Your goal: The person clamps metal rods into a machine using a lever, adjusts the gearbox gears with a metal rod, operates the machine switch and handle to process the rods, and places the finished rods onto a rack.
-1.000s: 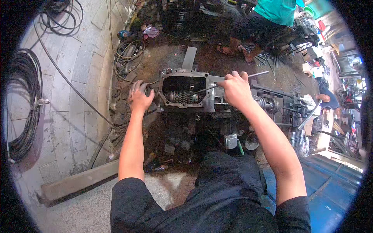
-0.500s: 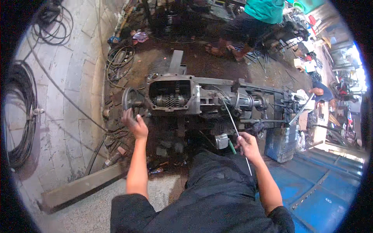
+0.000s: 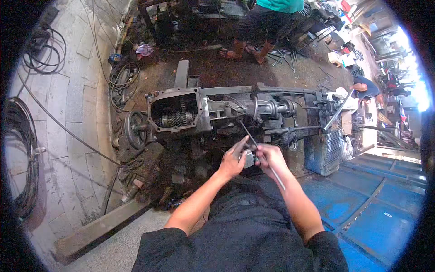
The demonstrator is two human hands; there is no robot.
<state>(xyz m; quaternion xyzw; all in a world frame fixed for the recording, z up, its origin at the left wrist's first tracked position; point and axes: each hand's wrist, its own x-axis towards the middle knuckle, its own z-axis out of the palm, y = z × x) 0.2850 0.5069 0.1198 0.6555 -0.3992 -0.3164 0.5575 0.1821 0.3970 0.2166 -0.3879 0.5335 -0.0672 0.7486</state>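
The floor [image 3: 163, 75] around the open gear box [image 3: 205, 111] is brown and dirty. Far to the left of the gear box is a pale block wall [image 3: 74, 104] with a black hose coil [image 3: 25, 158]. A blue metal sheet [image 3: 362, 199] lies to its lower right. Past the gear box, on its far side, is a person in a teal top [image 3: 281, 4].

The gear box has no lid on, and toothed gears [image 3: 179, 119] sit inside. It is dark in there, so I can't be sure how many. A round wheel [image 3: 134, 130] is just left of the gear box.

The metal rod [image 3: 276, 177] is to the lower right of the gear box, tilted. The right hand [image 3: 272, 158] has its fingers curled, pinching the rod. The left hand [image 3: 232, 162] is near the rod, fingers stretched and thumb apart; I can't tell if it touches.
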